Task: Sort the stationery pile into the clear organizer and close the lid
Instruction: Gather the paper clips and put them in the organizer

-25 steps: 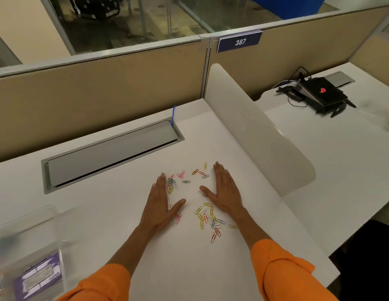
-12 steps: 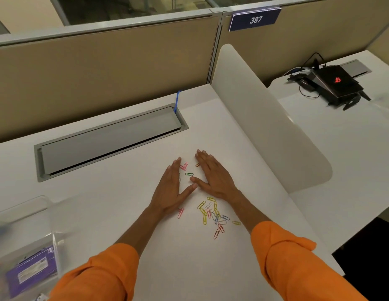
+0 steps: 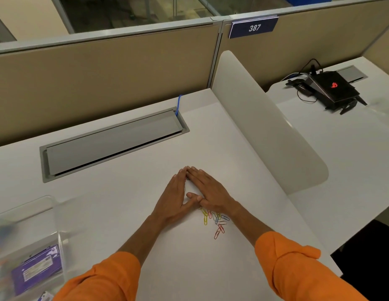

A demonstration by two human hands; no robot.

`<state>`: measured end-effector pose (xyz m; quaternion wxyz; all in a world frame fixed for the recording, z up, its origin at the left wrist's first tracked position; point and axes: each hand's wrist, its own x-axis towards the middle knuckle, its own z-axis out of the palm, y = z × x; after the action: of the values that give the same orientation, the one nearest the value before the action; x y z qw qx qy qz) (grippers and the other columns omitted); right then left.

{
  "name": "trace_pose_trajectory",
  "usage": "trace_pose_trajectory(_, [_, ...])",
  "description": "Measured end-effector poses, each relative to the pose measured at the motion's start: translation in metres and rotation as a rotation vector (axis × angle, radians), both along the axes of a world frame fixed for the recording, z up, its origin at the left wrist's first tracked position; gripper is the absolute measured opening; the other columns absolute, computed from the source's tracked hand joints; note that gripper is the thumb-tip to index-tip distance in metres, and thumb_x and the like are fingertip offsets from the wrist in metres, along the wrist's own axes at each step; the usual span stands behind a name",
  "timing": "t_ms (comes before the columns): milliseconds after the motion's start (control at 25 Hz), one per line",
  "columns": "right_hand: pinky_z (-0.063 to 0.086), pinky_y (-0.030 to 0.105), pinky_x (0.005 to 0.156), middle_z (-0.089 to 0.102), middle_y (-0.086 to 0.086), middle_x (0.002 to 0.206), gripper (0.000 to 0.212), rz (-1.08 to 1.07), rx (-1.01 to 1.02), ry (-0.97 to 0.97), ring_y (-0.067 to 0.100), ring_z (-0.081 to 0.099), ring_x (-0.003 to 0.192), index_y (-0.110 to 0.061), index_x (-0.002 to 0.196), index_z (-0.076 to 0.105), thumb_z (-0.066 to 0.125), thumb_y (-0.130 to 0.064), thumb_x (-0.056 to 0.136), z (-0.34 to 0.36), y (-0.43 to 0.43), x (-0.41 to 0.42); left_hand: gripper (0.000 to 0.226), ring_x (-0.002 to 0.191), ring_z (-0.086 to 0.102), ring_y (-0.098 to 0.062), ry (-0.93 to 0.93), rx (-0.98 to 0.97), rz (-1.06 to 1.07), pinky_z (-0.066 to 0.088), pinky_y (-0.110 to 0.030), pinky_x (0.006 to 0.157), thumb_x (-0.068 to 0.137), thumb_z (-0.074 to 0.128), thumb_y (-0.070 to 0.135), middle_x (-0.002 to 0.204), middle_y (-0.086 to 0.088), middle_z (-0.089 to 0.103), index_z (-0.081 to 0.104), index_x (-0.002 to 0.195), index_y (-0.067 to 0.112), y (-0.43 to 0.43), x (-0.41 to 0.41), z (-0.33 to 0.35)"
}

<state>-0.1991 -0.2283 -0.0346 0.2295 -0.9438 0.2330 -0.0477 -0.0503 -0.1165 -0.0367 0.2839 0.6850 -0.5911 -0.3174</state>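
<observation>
Left hand (image 3: 172, 199), right hand (image 3: 207, 193) flat, fingertips touching; paper clips (image 3: 215, 220) just behind.

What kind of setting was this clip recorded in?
Most likely an open-plan office cubicle: tan partition walls with a numbered plate reading 387, a white desk with a built-in cable tray, and a curved divider to a neighbouring desk holding a black laptop.

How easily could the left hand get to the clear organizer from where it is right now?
Probably yes. The left hand lies flat on the white desk, touching the right hand, and holds nothing. The clear organizer sits at the near left, with only bare desk between them.
</observation>
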Motion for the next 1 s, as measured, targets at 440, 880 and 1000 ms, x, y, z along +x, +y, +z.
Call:
trace_pose_trajectory(440, [0.014,0.034,0.122,0.013,-0.008,0.162,0.070,-0.029,0.124,0.036,0.001,0.004,0.148,-0.018,0.154,0.017,0.043,-0.052,0.098,0.012,0.049,-0.040,0.095,0.149,0.001,-0.001,-0.037,-0.040,-0.062,0.013,-0.034,0.123,0.092,0.051,0.062,0.165,0.007,0.004,-0.001,0.156,0.014,0.048,-0.033,0.002])
trace_pose_trajectory(880, [0.007,0.030,0.122,-0.004,-0.013,0.162,0.096,-0.278,0.048,0.036,0.004,-0.006,0.148,-0.022,0.155,0.006,0.048,-0.073,0.085,0.026,0.079,-0.111,0.107,0.151,-0.005,-0.008,-0.309,-0.086,0.021,0.004,-0.033,0.123,0.085,0.046,0.075,0.165,0.004,-0.005,-0.007,0.155,0.014,0.103,-0.021,0.011])
trace_pose_trajectory(1000, [0.006,0.034,0.122,-0.005,-0.005,0.163,0.109,-0.354,-0.027,0.117,0.009,-0.007,0.149,-0.014,0.154,0.003,0.044,-0.081,0.079,0.013,0.098,-0.128,0.108,0.151,-0.008,-0.009,-0.447,-0.027,0.005,0.004,-0.037,0.123,0.085,0.037,0.079,0.165,0.003,-0.009,-0.011,0.155,0.013,0.125,-0.015,0.005])
